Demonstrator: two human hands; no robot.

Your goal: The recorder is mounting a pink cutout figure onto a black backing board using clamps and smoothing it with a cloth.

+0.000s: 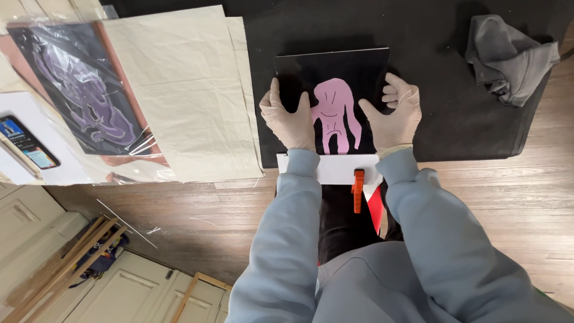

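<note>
Evidently both gloved hands (341, 116) press a print (335, 96) on black mat (442, 113), wooden floor (514, 197).

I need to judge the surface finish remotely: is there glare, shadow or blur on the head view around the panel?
Head view: sharp overall, with wide-angle bending at the edges. The left hand throws a soft shadow on the black panel with the pink figure. The right hand is evenly lit. Glare shows only on the clear plastic wrap at left. The grey cloth is crisp.
</note>
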